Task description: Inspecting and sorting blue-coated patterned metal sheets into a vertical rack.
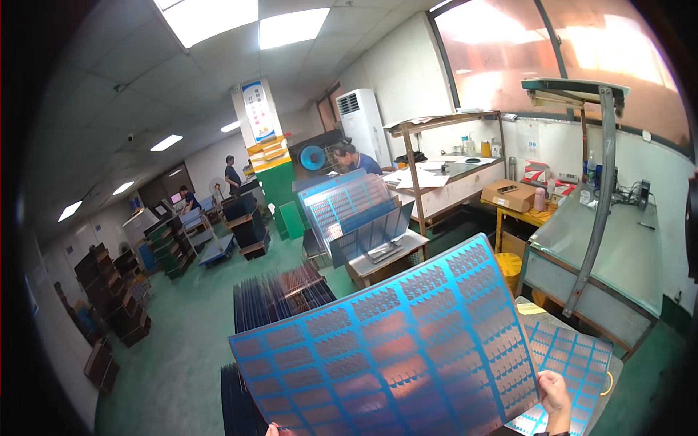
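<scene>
I hold up a large thin patterned metal sheet (pixel 392 349), tilted in front of me. Blue bands cross it in a grid, and rows of small cut or printed shapes fill the coppery panels. My right hand (pixel 555 394) grips its right edge near the lower corner. Of my left hand (pixel 273 429), only a bit of finger shows at the sheet's lower left edge; the rest falls outside the picture. A second sheet (pixel 574 356) of similar blue grid pattern lies on a grey surface beside my right hand, partly covered by the held one.
Behind the sheet stands a row of dark upright panels (pixel 273 294). Beyond it, more patterned sheets (pixel 342 207) lean in a rack on a small table. A glass-topped bench (pixel 618 232) with a metal post is at right. A co-worker (pixel 356 156) bends over farther back.
</scene>
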`<state>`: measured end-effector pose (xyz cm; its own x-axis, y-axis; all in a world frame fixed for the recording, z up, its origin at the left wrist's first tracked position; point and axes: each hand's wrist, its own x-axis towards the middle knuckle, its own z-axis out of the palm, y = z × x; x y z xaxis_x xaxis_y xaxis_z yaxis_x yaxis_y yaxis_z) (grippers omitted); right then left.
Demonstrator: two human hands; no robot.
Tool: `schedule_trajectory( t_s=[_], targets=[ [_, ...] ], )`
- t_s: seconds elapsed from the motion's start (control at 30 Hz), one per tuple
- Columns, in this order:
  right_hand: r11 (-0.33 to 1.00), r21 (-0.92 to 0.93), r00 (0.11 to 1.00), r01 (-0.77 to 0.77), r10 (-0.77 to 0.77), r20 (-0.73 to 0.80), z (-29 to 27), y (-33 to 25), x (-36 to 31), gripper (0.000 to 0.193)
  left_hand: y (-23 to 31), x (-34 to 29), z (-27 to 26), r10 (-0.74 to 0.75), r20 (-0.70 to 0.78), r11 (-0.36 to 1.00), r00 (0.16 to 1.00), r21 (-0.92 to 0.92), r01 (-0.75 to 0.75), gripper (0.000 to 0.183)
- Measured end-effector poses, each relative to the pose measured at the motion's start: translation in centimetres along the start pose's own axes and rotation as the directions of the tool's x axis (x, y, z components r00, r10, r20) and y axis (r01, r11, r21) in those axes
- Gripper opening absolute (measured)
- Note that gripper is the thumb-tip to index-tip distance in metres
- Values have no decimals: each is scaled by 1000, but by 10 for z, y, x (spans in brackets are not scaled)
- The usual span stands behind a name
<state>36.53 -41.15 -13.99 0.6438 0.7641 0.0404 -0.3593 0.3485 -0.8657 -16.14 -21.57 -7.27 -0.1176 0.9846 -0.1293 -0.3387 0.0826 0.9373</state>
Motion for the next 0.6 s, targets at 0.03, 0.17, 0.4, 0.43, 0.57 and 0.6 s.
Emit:
schedule_trajectory(
  t_s=[0.03,0.17,0.4,0.43,0.57,0.6],
  targets=[
    [983,-157,995,-90,95,21,-9,-5,5,28,1,1,-2,-9,45,1000,999,2,9,23],
    [985,-174,996,4,-20,-92,8,-33,9,21,13,-14,32,-8,187,996,982,84,-8,18],
    [936,-237,908,261,-321,-270,-54,-57,-17,21,-1,-7,93,13,501,988,865,125,-87,40],
    [920,-249,897,301,-362,-254,-62,-68,-24,22,-7,-2,99,6,534,983,845,154,-104,43],
    [821,-327,732,467,-567,-377,-107,-113,-39,31,-12,-1,135,51,531,996,846,-88,-5,27],
    [816,-286,759,502,-574,-307,-131,-125,-46,34,-11,0,141,122,601,991,790,-116,-65,23]
  ],
)
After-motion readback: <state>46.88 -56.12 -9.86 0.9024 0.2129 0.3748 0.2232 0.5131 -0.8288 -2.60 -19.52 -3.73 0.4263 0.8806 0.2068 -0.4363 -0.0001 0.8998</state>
